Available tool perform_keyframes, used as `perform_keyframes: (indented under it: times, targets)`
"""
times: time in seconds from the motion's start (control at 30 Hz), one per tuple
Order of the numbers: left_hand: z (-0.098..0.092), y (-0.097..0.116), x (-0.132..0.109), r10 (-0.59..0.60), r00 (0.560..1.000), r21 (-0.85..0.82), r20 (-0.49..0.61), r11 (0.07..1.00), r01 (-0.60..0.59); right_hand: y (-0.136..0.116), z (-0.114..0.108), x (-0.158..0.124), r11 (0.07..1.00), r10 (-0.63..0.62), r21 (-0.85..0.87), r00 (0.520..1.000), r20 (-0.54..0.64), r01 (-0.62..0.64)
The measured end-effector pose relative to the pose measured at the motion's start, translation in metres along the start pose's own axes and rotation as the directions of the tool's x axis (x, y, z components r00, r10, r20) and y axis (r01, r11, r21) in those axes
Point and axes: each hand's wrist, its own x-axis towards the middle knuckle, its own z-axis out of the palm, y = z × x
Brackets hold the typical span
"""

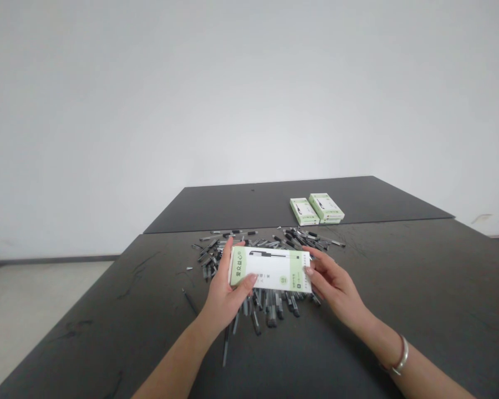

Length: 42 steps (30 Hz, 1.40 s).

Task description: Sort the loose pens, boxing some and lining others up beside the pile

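Note:
A white and light-green pen box [270,271], with a pen printed on its face, is held up over the table between both hands. My left hand [227,288] wraps round its left end, the thumb lying on the printed face. At the right end, my right hand [335,282] grips the box with thumb and fingers; a silver bangle circles that wrist. Beneath and behind the box spreads a heap of pens [274,310], clear-barrelled with black parts, partly hidden by the box and hands.
Farther back on the dark table [108,310] lie more pen boxes, a left one [304,210] beside a right stack [326,206]. A seam crosses the tabletop in front of them. A loose pen [189,302] lies left of the heap. A pale wall [249,100] stands behind.

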Motion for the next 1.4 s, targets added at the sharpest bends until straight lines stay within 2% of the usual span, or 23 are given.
perform_keyframes:
  times: [0.17,0.4,0.7,0.9,1.0,1.3,1.4]
  targets:
    - [0.002,-0.008,0.005,0.046,0.993,-0.040,-0.106,0.998,-0.051,0.004,-0.001,0.006,0.980,0.116,0.163,0.993,-0.012,-0.113]
    - [0.007,-0.019,0.003,0.085,0.996,-0.061,0.003,0.994,-0.085,0.009,-0.001,0.005,0.942,0.165,0.286,0.985,0.056,-0.174]
    - [0.006,-0.012,0.003,0.114,0.993,-0.003,0.041,0.993,-0.114,0.008,-0.001,0.004,0.929,0.165,0.317,0.980,0.113,-0.193]
    - [0.007,-0.015,0.005,0.140,0.988,-0.065,-0.067,0.987,-0.145,0.006,0.001,0.005,0.928,0.180,0.306,0.975,0.132,-0.213]
    - [0.006,-0.017,0.005,0.152,0.985,-0.028,-0.078,0.988,-0.154,0.004,0.002,0.004,0.924,0.196,0.308,0.971,0.135,-0.229]
    - [0.002,-0.016,0.005,0.174,0.985,0.143,-0.015,0.975,-0.170,0.005,0.001,0.005,0.899,0.211,0.351,0.961,0.179,-0.263]
    - [0.003,-0.018,0.004,0.189,0.982,0.147,-0.026,0.972,-0.184,0.007,0.001,0.006,0.894,0.219,0.353,0.957,0.191,-0.275]
